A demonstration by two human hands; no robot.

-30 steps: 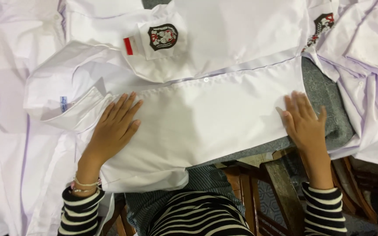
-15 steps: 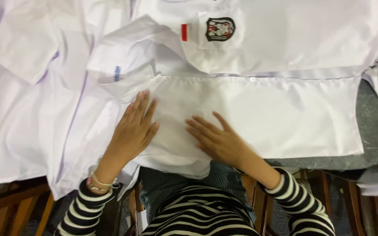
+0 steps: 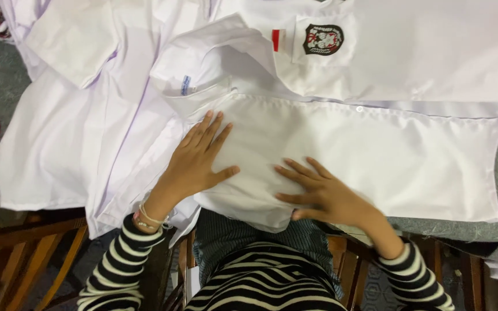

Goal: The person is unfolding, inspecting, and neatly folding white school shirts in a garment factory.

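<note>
You are pressing on a white shirt that is lying flat and spread out before you, its buttoned front edge running across the middle. Its chest pocket is showing a dark round crest beside a small red tab, and its collar is lying folded at the left.

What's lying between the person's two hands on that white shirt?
Only smooth white shirt fabric: the head view shows a bare stretch of cloth between the left hand and the right hand, both pressed flat on it.
</note>
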